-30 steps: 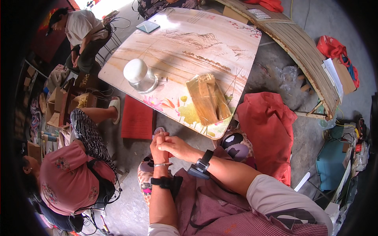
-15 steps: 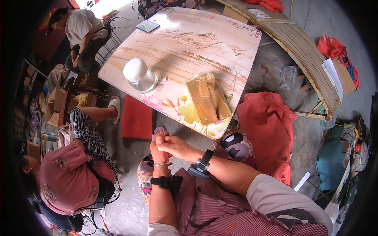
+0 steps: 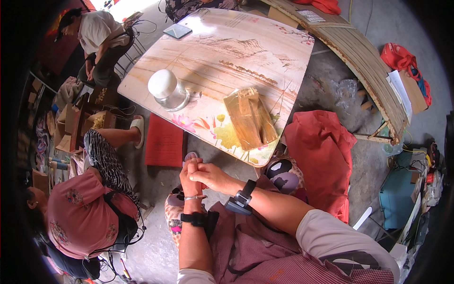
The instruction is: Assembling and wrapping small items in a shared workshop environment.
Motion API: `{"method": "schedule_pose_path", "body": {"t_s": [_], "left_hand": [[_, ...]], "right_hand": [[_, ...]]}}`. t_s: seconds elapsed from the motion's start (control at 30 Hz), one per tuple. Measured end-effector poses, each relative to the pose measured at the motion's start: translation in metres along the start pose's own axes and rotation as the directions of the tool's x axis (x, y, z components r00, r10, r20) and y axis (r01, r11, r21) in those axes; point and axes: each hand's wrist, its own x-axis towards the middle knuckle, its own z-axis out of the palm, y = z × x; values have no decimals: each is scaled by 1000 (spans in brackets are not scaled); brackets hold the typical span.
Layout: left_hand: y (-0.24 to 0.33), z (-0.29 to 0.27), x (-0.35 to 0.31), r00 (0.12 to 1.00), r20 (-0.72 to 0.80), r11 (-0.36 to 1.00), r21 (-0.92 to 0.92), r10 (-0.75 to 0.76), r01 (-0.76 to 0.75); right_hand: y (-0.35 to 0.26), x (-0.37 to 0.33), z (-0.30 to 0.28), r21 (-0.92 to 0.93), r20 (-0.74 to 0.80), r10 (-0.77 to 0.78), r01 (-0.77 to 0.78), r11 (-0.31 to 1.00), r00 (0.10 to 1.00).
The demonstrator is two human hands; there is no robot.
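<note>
My left hand (image 3: 189,181) and my right hand (image 3: 209,176) are clasped together in front of my lap, just short of the table's near edge. The fingers of the right close round the left; some of the left hand's fingers are hidden. No object shows between them. Beyond the hands is a low table (image 3: 208,61) with a painted landscape and flowers. On it stand a clear jar with a white lid (image 3: 163,84) and, nearer its right corner, a brown packet in clear wrapping (image 3: 249,118). A flat grey-blue slab (image 3: 178,31) lies at the far left corner.
Red cloth (image 3: 319,156) hangs right of the table, and a red flat piece (image 3: 164,142) sits below its left edge. A wooden bench (image 3: 359,57) curves along the far right. Two people sit at left, one in pink (image 3: 90,213), one in white (image 3: 99,33). Open cardboard boxes (image 3: 71,128) stand between.
</note>
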Motion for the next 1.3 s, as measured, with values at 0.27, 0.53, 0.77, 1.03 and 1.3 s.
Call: {"method": "schedule_pose_path", "body": {"t_s": [0.27, 0.53, 0.77, 1.03, 1.3], "left_hand": [[1, 2, 0, 1000, -7, 997, -73, -24, 23], [3, -1, -1, 1000, -15, 999, -23, -22, 21], [11, 5, -4, 1000, -21, 1000, 18, -3, 3], [6, 4, -3, 999, -23, 999, -28, 29, -30], [7, 2, -3, 1000, -14, 1000, 27, 5, -5]], "right_hand": [[6, 3, -2, -38, 6, 15, -14, 999, 1000], [0, 0, 0, 25, 9, -20, 19, 1000, 1000], [2, 1, -3, 13, -17, -14, 14, 1000, 1000], [6, 2, -2, -33, -4, -12, 12, 999, 1000], [5, 1, -3, 29, -1, -16, 16, 999, 1000]]}}
